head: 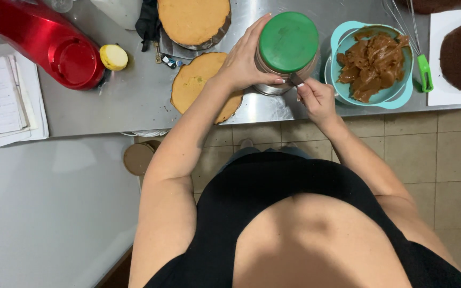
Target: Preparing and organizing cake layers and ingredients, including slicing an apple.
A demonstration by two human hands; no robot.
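Green is the lid (288, 41) on the round container (273, 85) that we steady with our left hand (244, 64), fingers curled around its side. It stands on the steel tabletop (134, 101), just beside the near edge. Our right hand (316, 98) is closed on a small dark tool (295, 80), its tip touching the container's lower rim. Just right of it sits a teal bowl (401, 96) of brown caramel spread (372, 64), with a green-handled whisk (424, 69) against its far side. Left of the container lie 2 flat sponge cake layers (198, 80), and a red mixer (44, 42) stands well apart.
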